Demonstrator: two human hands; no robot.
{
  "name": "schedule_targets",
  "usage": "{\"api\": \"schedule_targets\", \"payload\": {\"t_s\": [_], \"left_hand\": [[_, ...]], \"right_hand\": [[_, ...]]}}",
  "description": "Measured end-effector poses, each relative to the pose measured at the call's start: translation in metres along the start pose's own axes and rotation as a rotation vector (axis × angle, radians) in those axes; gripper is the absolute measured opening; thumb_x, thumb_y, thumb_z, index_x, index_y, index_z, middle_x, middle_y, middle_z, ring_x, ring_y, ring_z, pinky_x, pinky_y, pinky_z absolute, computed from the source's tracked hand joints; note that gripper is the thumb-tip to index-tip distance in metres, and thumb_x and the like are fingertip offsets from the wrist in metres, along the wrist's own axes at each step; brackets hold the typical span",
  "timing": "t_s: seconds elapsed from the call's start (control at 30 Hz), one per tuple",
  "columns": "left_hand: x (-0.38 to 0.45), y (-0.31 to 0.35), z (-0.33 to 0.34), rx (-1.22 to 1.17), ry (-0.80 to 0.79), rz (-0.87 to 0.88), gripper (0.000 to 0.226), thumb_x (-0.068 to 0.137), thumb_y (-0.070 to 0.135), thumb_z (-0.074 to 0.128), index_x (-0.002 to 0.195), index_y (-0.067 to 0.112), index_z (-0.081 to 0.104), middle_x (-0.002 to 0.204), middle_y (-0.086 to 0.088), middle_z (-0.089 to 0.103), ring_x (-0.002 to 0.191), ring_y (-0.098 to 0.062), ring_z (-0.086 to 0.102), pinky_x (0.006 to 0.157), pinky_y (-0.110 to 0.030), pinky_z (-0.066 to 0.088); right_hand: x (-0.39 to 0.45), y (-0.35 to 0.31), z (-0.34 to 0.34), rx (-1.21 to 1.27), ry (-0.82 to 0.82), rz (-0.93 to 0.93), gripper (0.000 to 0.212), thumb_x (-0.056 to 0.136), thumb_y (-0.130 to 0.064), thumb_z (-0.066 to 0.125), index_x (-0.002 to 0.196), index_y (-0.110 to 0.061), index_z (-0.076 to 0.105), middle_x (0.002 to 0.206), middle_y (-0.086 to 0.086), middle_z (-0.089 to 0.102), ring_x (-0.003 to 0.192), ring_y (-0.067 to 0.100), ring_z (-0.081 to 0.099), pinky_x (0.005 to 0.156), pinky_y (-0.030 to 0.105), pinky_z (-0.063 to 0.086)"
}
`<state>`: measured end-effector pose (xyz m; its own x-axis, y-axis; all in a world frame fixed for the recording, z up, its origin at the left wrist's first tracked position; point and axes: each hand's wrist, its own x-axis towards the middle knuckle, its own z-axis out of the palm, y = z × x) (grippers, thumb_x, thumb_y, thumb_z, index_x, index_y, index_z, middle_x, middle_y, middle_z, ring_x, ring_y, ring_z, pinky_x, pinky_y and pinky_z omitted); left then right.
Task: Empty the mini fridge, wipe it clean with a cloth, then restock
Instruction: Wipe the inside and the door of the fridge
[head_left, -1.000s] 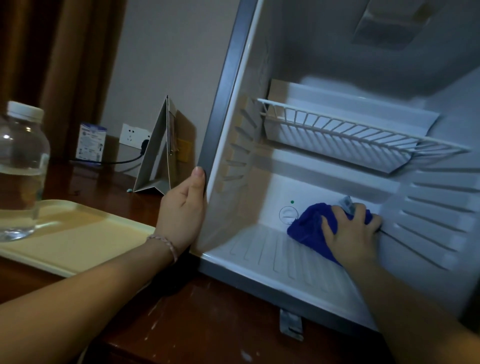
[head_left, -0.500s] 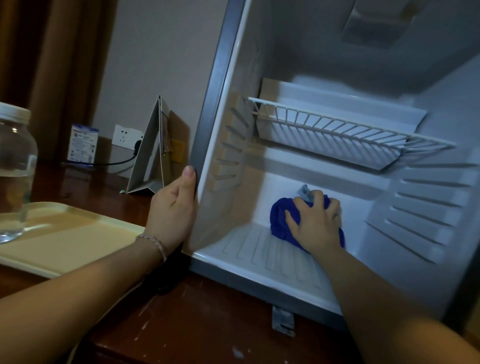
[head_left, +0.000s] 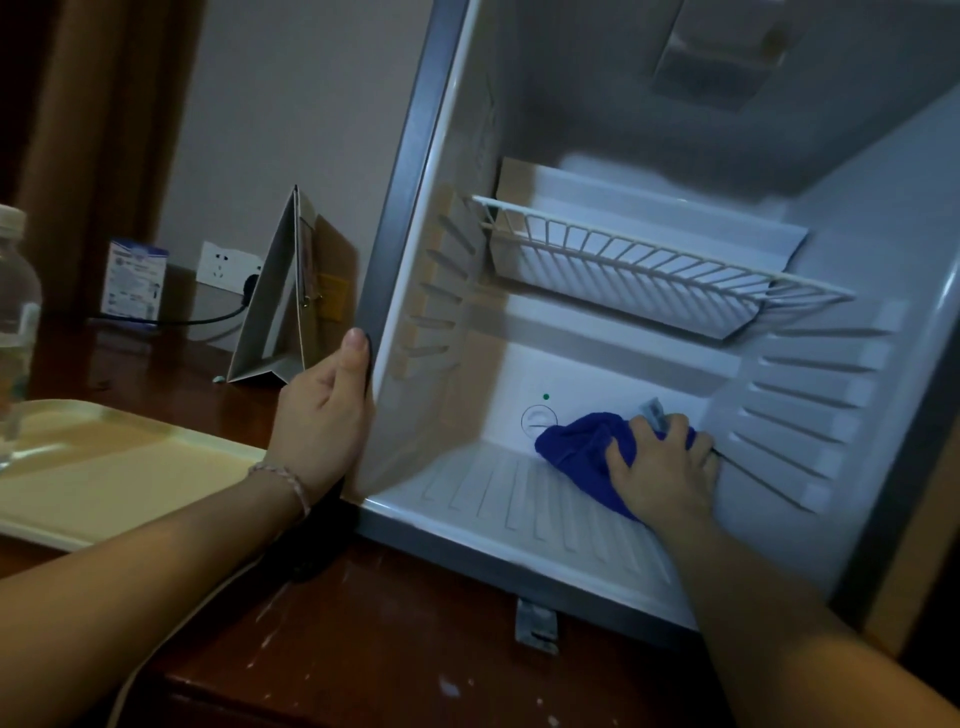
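**Wipe pass: cloth returned to the rear right corner of the floor**

Change: half a second ago the right hand (head_left: 667, 470) and the blue cloth (head_left: 582, 449) were at the middle of the mini fridge (head_left: 415, 171) floor, over the round dial (head_left: 539, 421) on the back wall. Both now sit to the right of the dial, against the ribbed right wall. The stroke has reversed, so the wiping step is judged to be in progress; restocking has not begun.

Grip, right hand: fingers curled over the bunched cloth, pressing it onto the ribbed floor. Most of the cloth protrudes left of the hand; a pale tag (head_left: 652, 410) shows just above the knuckles.

Grip, left hand (head_left: 322, 415): wrapped on the fridge's left front edge, thumb up along the grey frame, bracing the cabinet.

Left of the bracing hand, a yellow tray (head_left: 119, 467) rests on the wooden surface, and a water bottle (head_left: 15, 312) stands on the tray's far end.
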<state>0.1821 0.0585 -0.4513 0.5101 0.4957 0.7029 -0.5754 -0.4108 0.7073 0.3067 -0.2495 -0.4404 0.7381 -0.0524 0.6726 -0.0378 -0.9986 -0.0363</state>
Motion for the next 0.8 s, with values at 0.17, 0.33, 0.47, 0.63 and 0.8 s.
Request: {"api": "schedule_targets", "payload": {"t_s": [0.17,0.33,0.47,0.63,0.8], "left_hand": [[0.0,0.002,0.003,-0.021,0.008,-0.007,0.075,0.093,0.06,0.028,0.079,-0.005,0.063,0.078,-0.022,0.065,0.076,-0.031,0.062,0.07,-0.046,0.051],[0.0,0.003,0.002,-0.022,0.018,0.017,0.068,0.095,0.055,0.029,0.062,0.001,0.052,0.063,-0.019,0.056,0.058,-0.024,0.056,0.058,-0.037,0.046],[0.0,0.002,0.003,-0.026,0.028,0.048,0.057,0.094,0.052,0.031,0.052,0.016,0.043,0.046,0.0,0.047,0.044,-0.004,0.046,0.045,-0.014,0.036],[0.002,-0.002,0.003,-0.043,0.008,0.015,0.061,0.093,0.055,0.031,0.062,0.009,0.055,0.061,-0.016,0.06,0.056,-0.022,0.06,0.053,-0.031,0.049],[0.002,-0.002,0.003,-0.04,0.006,0.008,0.062,0.091,0.056,0.031,0.063,0.008,0.056,0.06,-0.016,0.061,0.054,-0.022,0.059,0.052,-0.028,0.048]], "right_hand": [[0.003,-0.032,0.0,0.227,-0.121,0.199,0.038,0.099,-0.058,0.038,0.125,-0.033,0.049,0.143,0.01,0.024,0.129,0.045,0.025,0.107,0.063,0.024],[0.01,-0.065,-0.006,0.372,-0.145,0.148,0.035,0.098,-0.061,0.036,0.117,-0.036,0.051,0.142,0.008,0.026,0.129,0.043,0.025,0.105,0.066,0.023],[0.017,-0.092,-0.021,0.53,-0.021,0.056,0.027,0.097,-0.058,0.041,0.103,-0.033,0.051,0.135,0.006,0.033,0.125,0.037,0.029,0.104,0.063,0.031],[0.034,-0.102,-0.055,0.598,0.346,0.027,0.031,0.097,-0.055,0.048,0.105,-0.027,0.056,0.135,0.009,0.035,0.121,0.036,0.032,0.101,0.052,0.029],[0.059,-0.085,-0.066,0.439,0.516,-0.039,0.035,0.096,-0.049,0.054,0.12,-0.025,0.061,0.134,0.016,0.042,0.117,0.039,0.035,0.099,0.052,0.026]]}}
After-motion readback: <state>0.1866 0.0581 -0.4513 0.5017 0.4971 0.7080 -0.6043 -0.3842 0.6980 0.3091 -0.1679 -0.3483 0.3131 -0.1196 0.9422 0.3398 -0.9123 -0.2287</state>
